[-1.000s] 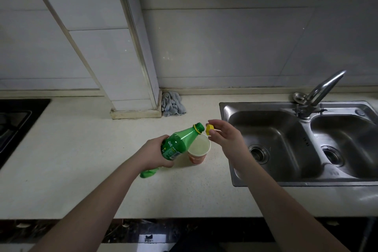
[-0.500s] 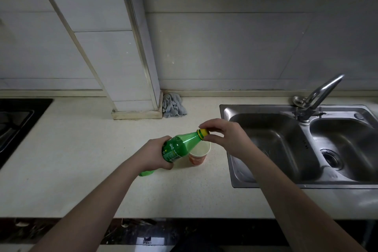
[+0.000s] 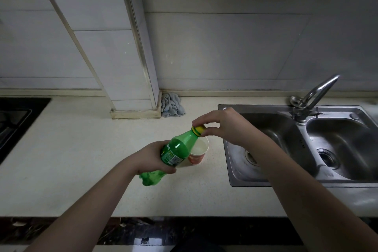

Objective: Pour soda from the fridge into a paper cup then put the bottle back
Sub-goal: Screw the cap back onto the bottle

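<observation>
A green plastic soda bottle (image 3: 176, 149) is tilted above the counter, neck up and to the right. My left hand (image 3: 151, 157) grips its labelled middle. A yellow cap (image 3: 198, 130) sits on the bottle's mouth, and the fingertips of my right hand (image 3: 223, 127) pinch it. Just behind the bottle an orange paper cup (image 3: 197, 152) stands upright on the counter with pale liquid inside; the bottle hides its left side.
A double steel sink (image 3: 290, 149) with a faucet (image 3: 315, 96) lies to the right of the cup. A grey rag (image 3: 171, 105) lies at the wall by a tiled column (image 3: 131, 106). A black stove (image 3: 14, 120) sits at the far left.
My right hand brought the yellow cap from beside the bottle's open mouth onto the mouth and now pinches it there. The bottle's neck has risen slightly.
</observation>
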The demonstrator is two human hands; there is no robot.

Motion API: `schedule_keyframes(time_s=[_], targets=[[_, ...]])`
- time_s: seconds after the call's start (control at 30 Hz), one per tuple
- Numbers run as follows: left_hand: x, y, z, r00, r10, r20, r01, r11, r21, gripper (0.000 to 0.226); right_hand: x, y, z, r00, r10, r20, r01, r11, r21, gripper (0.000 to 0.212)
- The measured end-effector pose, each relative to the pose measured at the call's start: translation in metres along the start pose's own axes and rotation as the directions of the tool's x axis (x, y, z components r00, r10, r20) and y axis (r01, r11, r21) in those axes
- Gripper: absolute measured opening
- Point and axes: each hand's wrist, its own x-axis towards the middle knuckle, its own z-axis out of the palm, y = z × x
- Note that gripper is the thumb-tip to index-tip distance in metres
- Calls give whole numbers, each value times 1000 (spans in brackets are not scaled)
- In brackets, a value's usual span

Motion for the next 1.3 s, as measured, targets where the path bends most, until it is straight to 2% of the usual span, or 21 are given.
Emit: schedule_keyframes(time_s=[0.07,0.13,0.23,0.3,0.5,0.57,0.67,0.77,0.9,1.1,1.2,1.3], targets=[[0,1,0,999,13,-37,-12,1000,28,56,0,-2,3,997,64,-30,-65,998,-7,33],[1,2,1,996,31,-88,-26,998,59,58,2,-6,10,981,146,-124,-148,989,-7,32],[3,4,0,987,53,-154,-39,995,95,55,6,-14,19,938,237,-254,-266,960,-90,52],[3,4,-1,985,55,-166,-38,994,106,55,7,-17,22,929,253,-271,-282,957,-72,63],[4,1,-2,972,19,-233,-5,998,59,53,2,-9,22,899,371,-231,-365,928,70,75],[4,0,-3,970,13,-242,2,998,63,53,1,-6,22,907,342,-246,-334,940,75,71],[4,0,-6,968,5,-249,10,998,59,54,0,-2,19,967,185,-174,-173,982,81,39],[6,1,-8,972,3,-236,16,997,80,55,1,3,19,994,43,-104,-40,999,33,45],[9,3,-8,971,17,-240,10,994,113,55,5,3,18,985,48,-168,-37,997,68,34],[7,4,-10,975,32,-220,7,985,173,57,13,8,17,996,-69,-63,55,978,-201,31],[6,6,-13,975,28,-219,12,983,181,58,18,11,20,993,-110,-49,95,965,-243,30],[5,6,-13,970,38,-240,8,982,188,58,20,9,29,990,-103,-98,76,967,-244,40]])
